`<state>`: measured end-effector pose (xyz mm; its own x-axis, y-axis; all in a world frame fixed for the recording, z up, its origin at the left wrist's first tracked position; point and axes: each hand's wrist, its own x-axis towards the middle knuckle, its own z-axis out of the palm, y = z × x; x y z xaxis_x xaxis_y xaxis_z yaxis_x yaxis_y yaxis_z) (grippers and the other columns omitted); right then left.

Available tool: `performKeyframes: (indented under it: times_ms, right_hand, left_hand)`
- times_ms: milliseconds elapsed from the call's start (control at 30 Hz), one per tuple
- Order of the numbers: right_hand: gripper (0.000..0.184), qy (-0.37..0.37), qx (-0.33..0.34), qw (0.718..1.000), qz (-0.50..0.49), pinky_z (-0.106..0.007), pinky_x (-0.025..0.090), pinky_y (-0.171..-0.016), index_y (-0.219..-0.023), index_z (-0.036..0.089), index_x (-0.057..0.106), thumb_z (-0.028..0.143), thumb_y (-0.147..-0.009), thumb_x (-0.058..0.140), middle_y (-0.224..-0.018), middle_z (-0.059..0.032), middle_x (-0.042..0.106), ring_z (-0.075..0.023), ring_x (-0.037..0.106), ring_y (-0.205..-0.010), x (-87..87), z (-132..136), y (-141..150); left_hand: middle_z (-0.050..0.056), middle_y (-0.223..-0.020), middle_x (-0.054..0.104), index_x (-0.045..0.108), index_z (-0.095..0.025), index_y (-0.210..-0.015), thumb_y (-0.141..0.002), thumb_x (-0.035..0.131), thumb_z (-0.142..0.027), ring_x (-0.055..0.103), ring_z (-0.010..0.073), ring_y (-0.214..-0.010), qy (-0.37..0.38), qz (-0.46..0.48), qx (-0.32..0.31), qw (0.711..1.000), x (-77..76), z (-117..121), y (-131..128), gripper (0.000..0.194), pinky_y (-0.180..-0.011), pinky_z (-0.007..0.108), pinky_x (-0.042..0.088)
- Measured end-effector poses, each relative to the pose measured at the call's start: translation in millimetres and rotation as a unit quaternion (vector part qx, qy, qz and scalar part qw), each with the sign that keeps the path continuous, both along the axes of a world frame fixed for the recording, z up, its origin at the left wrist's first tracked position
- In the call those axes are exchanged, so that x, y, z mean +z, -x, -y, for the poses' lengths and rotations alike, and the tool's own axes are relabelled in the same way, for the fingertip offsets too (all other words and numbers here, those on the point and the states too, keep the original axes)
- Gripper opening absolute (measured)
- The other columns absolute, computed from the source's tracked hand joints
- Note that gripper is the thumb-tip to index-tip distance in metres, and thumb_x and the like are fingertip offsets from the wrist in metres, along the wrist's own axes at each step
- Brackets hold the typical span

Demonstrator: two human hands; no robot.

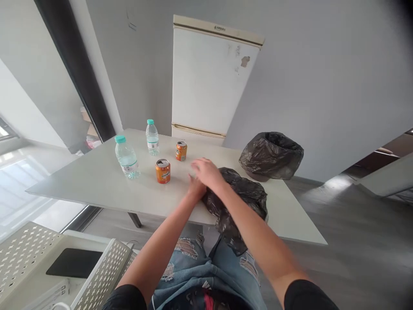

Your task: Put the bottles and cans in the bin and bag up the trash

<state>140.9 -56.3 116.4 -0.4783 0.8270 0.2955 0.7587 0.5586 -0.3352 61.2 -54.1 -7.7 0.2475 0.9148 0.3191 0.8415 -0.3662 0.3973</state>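
My right hand [208,171] lies over my left hand [195,188] at the left edge of a crumpled black plastic bag [240,202] on the white table [97,181]. The right hand's fingers are stretched out towards the left. The left hand is mostly hidden under it and seems to grip the bag's edge. An orange drink can [163,171] stands just left of the hands, a second orange can [181,150] behind it. Two water bottles with teal caps stand further left, one near [127,157] and one far [152,137].
A bin lined with a black bag [271,156] stands beyond the table's right side. A white fridge [209,82] is against the wall behind the table. A perforated white stand with a black tablet [74,262] is at lower left.
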Motion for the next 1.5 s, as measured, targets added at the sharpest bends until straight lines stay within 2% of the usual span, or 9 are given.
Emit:
performKeyframes:
  times_ms: [200, 333, 500, 633, 767, 967, 1100, 1233, 1500]
  right_hand:
    - [0.043, 0.114, -0.049, 0.989, 0.075, -0.045, 0.042, -0.121, -0.132, 0.021, 0.072, 0.042, -0.108, 0.044, -0.146, -0.0116, 0.065, -0.0282, 0.061, -0.135, -37.6, -15.8, -201.4]
    - [0.051, 0.121, -0.128, 0.984, 0.037, -0.054, 0.036, -0.125, -0.143, 0.02, 0.066, 0.045, -0.106, 0.042, -0.163, -0.0137, 0.049, -0.0347, 0.043, -0.153, -63.8, 0.4, -265.3]
    - [0.058, 0.037, -0.143, 0.984, -0.094, -0.052, 0.038, -0.126, -0.158, 0.025, 0.048, 0.053, -0.109, 0.035, -0.163, -0.0118, 0.049, -0.0289, 0.044, -0.152, -80.4, 59.2, -222.6]
    - [0.051, 0.1, -0.024, 0.994, -0.038, -0.057, 0.027, -0.131, -0.152, 0.033, 0.055, 0.055, -0.107, 0.043, -0.167, -0.0045, 0.044, -0.0294, 0.04, -0.155, -99.9, 85.3, -201.2]
    - [0.043, 0.127, -0.105, 0.981, -0.099, -0.056, 0.031, -0.129, -0.128, 0.024, 0.07, 0.042, -0.108, 0.036, -0.156, -0.0074, 0.058, -0.0287, 0.052, -0.146, -118.4, 58.7, -234.6]
    - [0.041, -0.05, -0.3, 0.936, -0.178, -0.053, 0.05, -0.112, -0.12, 0.015, 0.071, 0.023, -0.096, 0.039, -0.128, -0.0187, 0.071, -0.0328, 0.064, -0.124, -91.0, 38.8, -224.8]
    - [0.052, -0.06, -0.094, 0.988, -0.105, -0.053, 0.031, -0.13, -0.154, 0.024, 0.054, 0.032, -0.108, 0.031, -0.164, -0.0096, 0.047, -0.0274, 0.04, -0.154, -61.9, 50.1, -161.6]
    - [0.061, 0.015, 0.034, 0.998, 0.05, -0.059, 0.012, -0.134, -0.167, 0.034, 0.033, 0.054, -0.111, 0.027, -0.176, 0.0003, 0.022, -0.0274, 0.018, -0.164, -71.2, 41.1, -128.2]
    - [0.072, 0.133, -0.091, 0.983, 0.088, -0.063, 0.014, -0.131, -0.168, 0.033, 0.031, 0.068, -0.107, 0.019, -0.175, -0.0022, 0.024, -0.0312, 0.016, -0.164, -111.2, 5.4, -215.2]
  left_hand:
    - [0.018, -0.151, 0.057, 0.068, -0.023, -0.134, -0.099, 0.035, -0.004, 0.045, 0.0368, -0.147, 0.064, -0.049, 0.181, 0.98, 13.1, 4.3, 8.3, 0.052, -0.12, 0.078, 0.025]
    - [0.024, -0.158, 0.048, 0.059, -0.016, -0.146, -0.099, 0.032, -0.006, 0.036, 0.0417, -0.152, 0.078, -0.077, 0.246, 0.963, 15.3, 24.0, 4.2, 0.055, -0.117, 0.081, 0.027]
    - [0.03, -0.163, 0.04, 0.049, -0.009, -0.154, -0.094, 0.042, -0.011, 0.027, 0.0568, -0.153, 0.088, -0.099, 0.28, 0.951, 20.9, 61.2, 5.0, 0.061, -0.109, 0.09, 0.02]
    - [0.024, -0.167, 0.037, 0.039, -0.009, -0.161, -0.096, 0.037, -0.01, 0.027, 0.0406, -0.16, -0.019, -0.091, 0.163, 0.982, 31.6, 52.9, 12.8, 0.065, -0.127, 0.064, 0.024]
    - [0.014, -0.17, 0.038, 0.039, -0.014, -0.163, -0.107, 0.032, -0.025, 0.028, 0.0324, -0.161, 0.004, -0.103, -0.001, 0.995, 19.5, 22.5, 18.7, 0.058, -0.129, 0.052, 0.028]
    - [0.015, -0.171, 0.036, 0.04, -0.017, -0.164, -0.108, 0.034, -0.037, 0.031, 0.0377, -0.158, 0.025, -0.116, 0.025, 0.993, -3.1, 12.3, 20.0, 0.059, -0.127, 0.06, 0.027]
    - [0.013, -0.173, 0.032, 0.038, -0.014, -0.164, -0.108, 0.031, -0.031, 0.025, 0.033, -0.162, -0.013, -0.088, 0.022, 0.996, 2.8, 17.4, 22.4, 0.059, -0.13, 0.057, 0.023]
    - [0.015, -0.17, 0.037, 0.043, -0.012, -0.162, -0.109, 0.033, -0.038, 0.028, 0.0342, -0.161, -0.001, -0.113, 0.005, 0.994, 1.9, 18.9, 24.0, 0.06, -0.129, 0.056, 0.027]
    - [0.013, -0.169, 0.039, 0.044, -0.021, -0.163, -0.107, 0.035, -0.039, 0.036, 0.0356, -0.157, -0.013, -0.154, 0.025, 0.988, -13.4, 15.1, 24.8, 0.059, -0.126, 0.061, 0.03]
